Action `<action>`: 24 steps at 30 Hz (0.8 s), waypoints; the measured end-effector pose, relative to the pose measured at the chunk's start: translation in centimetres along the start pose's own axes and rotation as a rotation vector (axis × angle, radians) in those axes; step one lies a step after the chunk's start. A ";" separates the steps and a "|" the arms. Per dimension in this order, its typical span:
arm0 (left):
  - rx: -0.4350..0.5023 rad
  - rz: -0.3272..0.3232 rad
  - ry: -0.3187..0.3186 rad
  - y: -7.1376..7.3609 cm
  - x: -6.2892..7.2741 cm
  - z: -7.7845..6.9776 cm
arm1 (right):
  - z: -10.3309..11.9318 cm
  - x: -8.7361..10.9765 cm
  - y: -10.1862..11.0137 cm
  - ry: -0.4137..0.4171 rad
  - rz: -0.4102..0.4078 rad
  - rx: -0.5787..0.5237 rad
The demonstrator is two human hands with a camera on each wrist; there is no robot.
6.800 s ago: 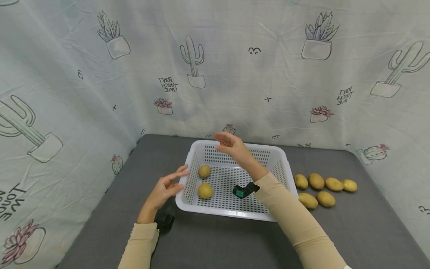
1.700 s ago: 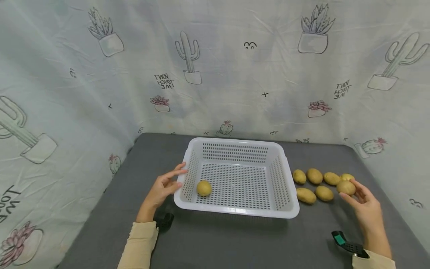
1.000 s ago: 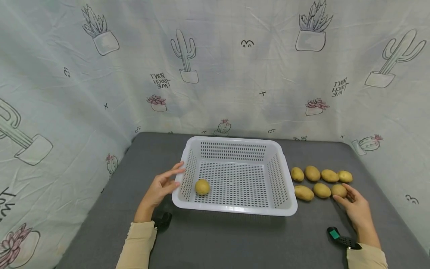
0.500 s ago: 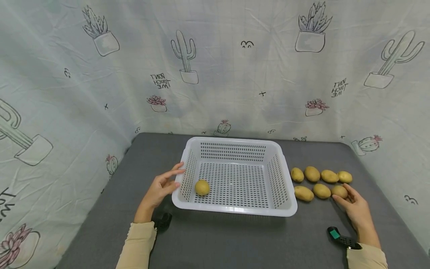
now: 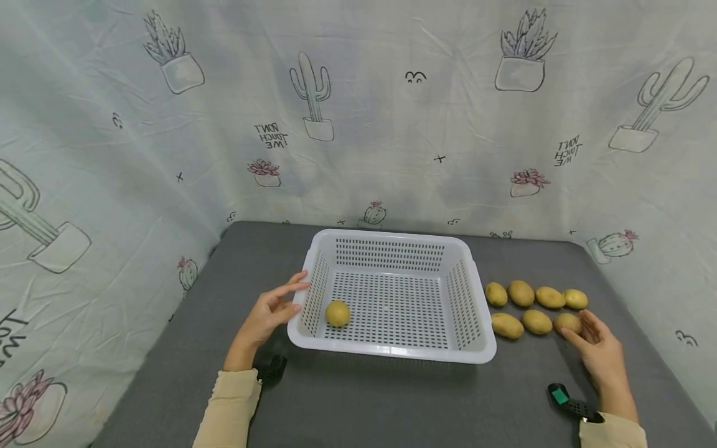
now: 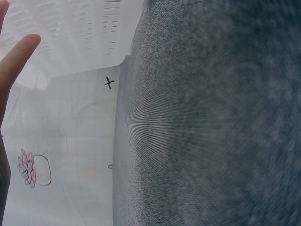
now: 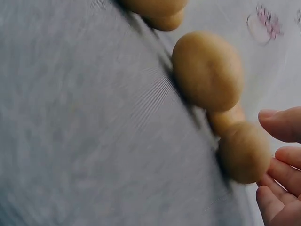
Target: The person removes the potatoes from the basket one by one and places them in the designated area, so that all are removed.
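A white slotted plastic basket (image 5: 392,356) stands at mid-table in the head view, one potato (image 5: 338,313) inside near its left end. At the basket's left rim is my left hand (image 5: 269,314), fingers spread and fingertips against the edge. In the left wrist view one of its fingers (image 6: 21,56) extends in front of the slotted wall. On the right, my right hand (image 5: 602,348) is beside the end potato (image 5: 567,323) of the front row. The right wrist view has the thumb (image 7: 282,125) apart from that potato (image 7: 244,153), with other fingertips close at its side.
Several potatoes lie in two rows right of the basket, among them a back-row potato (image 5: 521,293) and a long front-row potato (image 5: 506,325). A dark grey cloth covers the table (image 5: 358,410). A cactus-print curtain (image 5: 370,124) hangs behind and at the sides.
One of two potatoes in the basket is gone. My right hand carried a potato to the front row's right end, set it down and has eased slightly away. The left hand stayed at the rim.
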State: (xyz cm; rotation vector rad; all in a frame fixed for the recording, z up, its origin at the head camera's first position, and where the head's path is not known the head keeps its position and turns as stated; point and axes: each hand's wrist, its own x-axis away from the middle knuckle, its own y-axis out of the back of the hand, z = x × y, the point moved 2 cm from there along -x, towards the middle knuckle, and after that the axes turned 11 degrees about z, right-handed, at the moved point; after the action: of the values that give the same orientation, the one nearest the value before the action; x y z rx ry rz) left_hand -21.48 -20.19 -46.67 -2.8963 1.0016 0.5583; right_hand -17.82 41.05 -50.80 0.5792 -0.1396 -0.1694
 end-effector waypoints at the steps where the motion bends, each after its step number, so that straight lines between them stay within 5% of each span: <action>1: 0.002 0.001 0.002 0.0 0.0 0.0 | 0.3 0.1 0.1 0.009 -0.008 0.009; 14: 0.014 -0.005 0.010 0.0 0.0 -0.1 | 7.8 1.9 0.0 0.345 0.016 0.033; 24: 0.017 -0.003 0.004 0.0 0.0 0.1 | 15.1 1.4 -1.6 0.683 0.128 -0.164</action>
State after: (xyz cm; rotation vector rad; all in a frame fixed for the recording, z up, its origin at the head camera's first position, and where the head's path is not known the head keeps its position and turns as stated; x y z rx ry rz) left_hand -21.51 -20.20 -46.76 -2.8851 0.9972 0.5414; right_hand -19.35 31.39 -39.09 0.4370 0.4953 0.1456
